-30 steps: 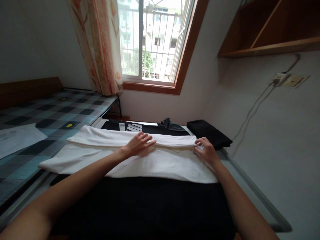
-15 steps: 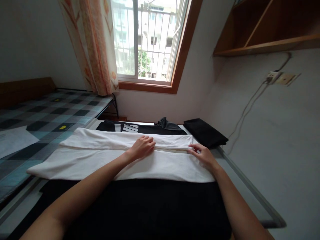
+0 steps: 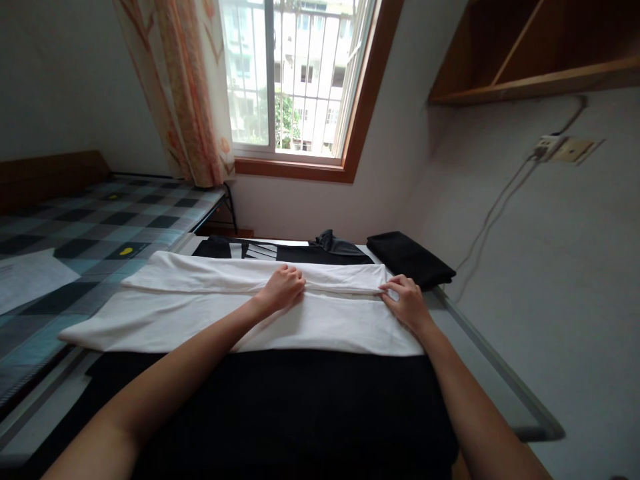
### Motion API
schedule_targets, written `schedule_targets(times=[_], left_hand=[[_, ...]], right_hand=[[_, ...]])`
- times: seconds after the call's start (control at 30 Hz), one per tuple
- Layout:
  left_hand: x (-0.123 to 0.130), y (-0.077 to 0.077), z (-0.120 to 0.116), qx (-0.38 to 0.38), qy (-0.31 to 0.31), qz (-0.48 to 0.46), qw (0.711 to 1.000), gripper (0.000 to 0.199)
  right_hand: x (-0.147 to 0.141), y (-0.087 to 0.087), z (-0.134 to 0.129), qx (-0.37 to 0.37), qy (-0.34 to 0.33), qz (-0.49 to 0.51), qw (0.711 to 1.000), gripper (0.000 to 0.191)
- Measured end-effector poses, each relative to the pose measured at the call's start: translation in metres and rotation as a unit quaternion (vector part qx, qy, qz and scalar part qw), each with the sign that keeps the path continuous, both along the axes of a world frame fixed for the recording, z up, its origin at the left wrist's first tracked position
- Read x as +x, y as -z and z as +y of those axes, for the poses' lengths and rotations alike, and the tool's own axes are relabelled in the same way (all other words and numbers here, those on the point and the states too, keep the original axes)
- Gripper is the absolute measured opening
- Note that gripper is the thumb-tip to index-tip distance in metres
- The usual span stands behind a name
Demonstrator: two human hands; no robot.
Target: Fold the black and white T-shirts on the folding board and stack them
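Note:
A white garment [image 3: 190,320] lies stretched sideways across the table, its far part folded over toward me in a long strip. My left hand [image 3: 283,288] rests near the middle of the folded edge, fingers curled closed on the fabric; its fingertips are partly hidden. At the right end of that edge, my right hand [image 3: 407,303] pinches the corner of the fold between thumb and fingers. Black cloth [image 3: 300,413] lies in front of the white garment, nearest to me. Behind it is a black garment with white stripes [image 3: 310,255].
A folded black cloth [image 3: 410,259] sits at the table's back right, beside a crumpled dark grey cloth [image 3: 340,243]. Left of the table is a bed with a checked cover [image 3: 145,220] and a paper [image 3: 35,277] on it. Cables [image 3: 493,213] hang on the right wall.
My left hand has shifted slightly left along the fold. My right hand keeps its pinch at the corner, its fingers drawn a little closer together. The camera view has moved slightly.

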State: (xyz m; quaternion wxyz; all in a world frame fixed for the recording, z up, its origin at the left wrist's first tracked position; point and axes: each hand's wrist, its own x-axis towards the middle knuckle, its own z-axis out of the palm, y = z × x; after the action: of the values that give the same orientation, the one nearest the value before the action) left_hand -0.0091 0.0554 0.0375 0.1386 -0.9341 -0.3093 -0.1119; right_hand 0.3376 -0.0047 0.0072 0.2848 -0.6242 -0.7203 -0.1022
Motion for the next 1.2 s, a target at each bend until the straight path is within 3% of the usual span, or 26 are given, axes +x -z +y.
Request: schedule_targets(times=[0.23, 0.37, 0.5, 0.67, 0.87, 1.07, 1.2], left_hand=[[-0.005, -0.01, 0.011, -0.023, 0.001, -0.034, 0.999, 0.025], [-0.012, -0.017, 0.018, -0.134, 0.008, -0.107, 0.985, 0.02], [-0.015, -0.014, 0.017, -0.229, 0.028, -0.109, 0.967, 0.017], [-0.007, -0.006, 0.005, -0.155, 0.036, -0.068, 0.985, 0.014], [-0.002, -0.005, 0.0, -0.099, 0.058, -0.049, 0.992, 0.02], [-0.001, -0.005, 0.0, -0.05, 0.07, -0.056, 0.995, 0.021], [-0.001, -0.005, -0.001, -0.067, 0.096, -0.045, 0.992, 0.016]], right_hand=[[-0.006, -0.006, -0.002, 0.039, 0.006, -0.023, 0.999, 0.017], [-0.002, -0.008, -0.003, 0.072, -0.001, 0.004, 0.997, 0.015], [0.007, -0.003, -0.002, 0.034, -0.028, 0.025, 0.999, 0.012], [0.016, 0.001, -0.002, -0.025, -0.067, 0.081, 0.994, 0.012], [0.014, -0.006, -0.008, -0.055, -0.093, 0.146, 0.983, 0.02], [0.014, -0.012, -0.007, -0.009, -0.083, 0.118, 0.99, 0.011], [0.018, -0.01, -0.007, -0.058, -0.077, 0.092, 0.991, 0.007]])
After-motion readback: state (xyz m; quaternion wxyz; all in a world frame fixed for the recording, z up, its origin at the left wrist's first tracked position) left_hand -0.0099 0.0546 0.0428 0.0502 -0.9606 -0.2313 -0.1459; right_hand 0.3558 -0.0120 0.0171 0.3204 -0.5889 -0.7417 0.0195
